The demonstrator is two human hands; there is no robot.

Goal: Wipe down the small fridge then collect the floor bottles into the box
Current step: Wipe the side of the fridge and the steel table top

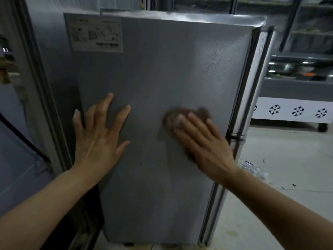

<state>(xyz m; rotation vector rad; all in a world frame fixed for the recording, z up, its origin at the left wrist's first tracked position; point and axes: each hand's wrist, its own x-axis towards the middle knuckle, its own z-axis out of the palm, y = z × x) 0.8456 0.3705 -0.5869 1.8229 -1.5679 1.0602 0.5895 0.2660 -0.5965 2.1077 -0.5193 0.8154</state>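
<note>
At the far left stands one taller grey cabinet (36, 98), just beside the small fridge (162, 73). My left hand (98, 139) lies flat against the fridge's grey side panel near its left edge, all five fingers spread wide and gripping nothing. Above it, at the panel's upper left corner, is one white label sticker (95, 33), its print too blurred to read. Further right, my right hand (203, 141) presses one brownish cloth (187, 115) flat onto the same panel; the fingers are stretched out over the cloth, not curled round it, and the cloth shows blurred past my fingertips. Right of that hand runs the fridge's silver door edge (252, 83). On the pale floor (288, 156) beside the fridge lies one clear plastic bottle (249, 166), on its side. Behind it stands one white display chiller (292, 112) with three whole snowflake marks in a row.
</note>
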